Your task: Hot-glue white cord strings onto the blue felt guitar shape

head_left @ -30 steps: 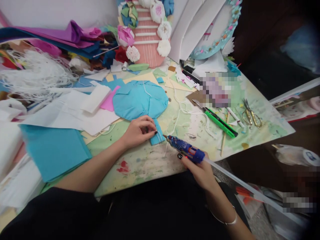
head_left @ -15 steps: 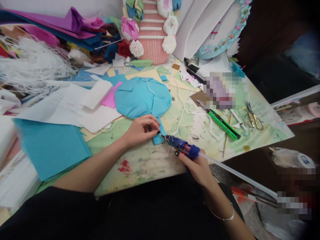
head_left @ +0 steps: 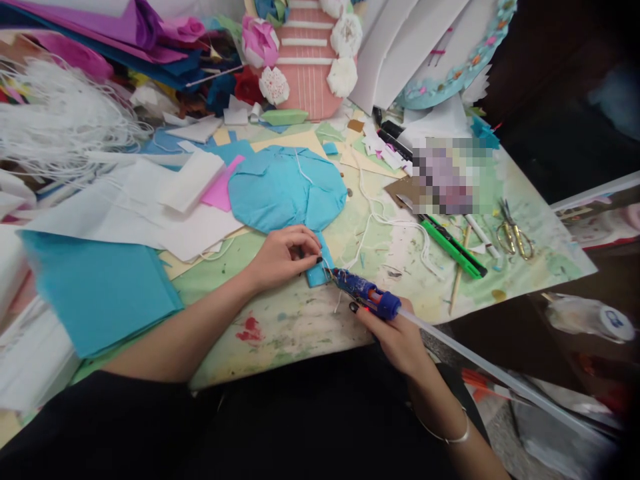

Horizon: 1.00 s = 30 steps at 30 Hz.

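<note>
A rounded shape wrapped in blue paper [head_left: 280, 190] lies flat on the table, with a narrow blue strip [head_left: 316, 275] running from its near edge. My left hand [head_left: 290, 257] rests over this strip, thumb and index finger pinched on a thin white string [head_left: 325, 264] there. My right hand [head_left: 395, 333] is wrapped round a blue hot glue gun [head_left: 367, 293]. Its nozzle points left and meets the strip close to my left fingertips. From the gun's rear a long translucent glue stick [head_left: 450, 343] sticks out. Another white string lies across the blue shape.
Blue paper sheets [head_left: 100, 293] and white paper [head_left: 135, 200] lie left, below a heap of white string [head_left: 65, 113]. To the right are a green cutter [head_left: 453, 247], scissors [head_left: 515, 233] and a wooden stick [head_left: 460, 273]. A pink panel with paper flowers [head_left: 310, 73] stands behind.
The view has shifted slightly. Both hands, the glue gun and the blue shape keep nearly the same places relative to each other.
</note>
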Available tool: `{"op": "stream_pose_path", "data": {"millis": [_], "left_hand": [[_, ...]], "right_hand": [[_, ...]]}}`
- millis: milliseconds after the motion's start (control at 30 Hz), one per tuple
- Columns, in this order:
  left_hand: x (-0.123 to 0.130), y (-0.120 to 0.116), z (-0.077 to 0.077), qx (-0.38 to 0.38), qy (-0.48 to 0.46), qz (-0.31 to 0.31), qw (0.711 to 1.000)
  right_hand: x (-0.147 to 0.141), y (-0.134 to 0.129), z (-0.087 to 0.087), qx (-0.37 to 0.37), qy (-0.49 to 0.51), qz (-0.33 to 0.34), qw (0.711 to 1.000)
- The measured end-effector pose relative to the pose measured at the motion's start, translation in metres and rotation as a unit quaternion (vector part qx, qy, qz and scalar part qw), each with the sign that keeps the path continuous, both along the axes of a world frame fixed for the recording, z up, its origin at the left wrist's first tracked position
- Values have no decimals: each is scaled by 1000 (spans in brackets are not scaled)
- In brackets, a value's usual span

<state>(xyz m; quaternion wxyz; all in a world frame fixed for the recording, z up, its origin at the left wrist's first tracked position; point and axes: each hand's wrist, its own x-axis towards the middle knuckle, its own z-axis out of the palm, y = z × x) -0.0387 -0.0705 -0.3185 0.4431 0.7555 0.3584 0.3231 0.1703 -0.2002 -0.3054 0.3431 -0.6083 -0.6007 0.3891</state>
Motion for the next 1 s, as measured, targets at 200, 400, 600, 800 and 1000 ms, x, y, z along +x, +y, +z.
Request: {"op": "stream_pose_path", "data": {"millis": [200, 400, 600, 800, 1000], "left_hand": [[0, 0, 1, -4, 3, -1, 1000], [0, 1, 0, 0, -2, -4, 1000], [0, 1, 1, 4, 2, -6, 1000], [1, 1, 0, 7, 4, 1, 1000], [1, 1, 0, 1, 10, 5, 1000]], "right_hand": [[1, -2, -3, -2, -2, -4, 1000], [2, -5, -3, -14, -6, -8, 1000], [2, -7, -3, 0, -24, -17, 1000], [4, -8, -3, 5, -24, -12, 1000], [7, -10, 0, -9, -14, 8, 1000]]}}
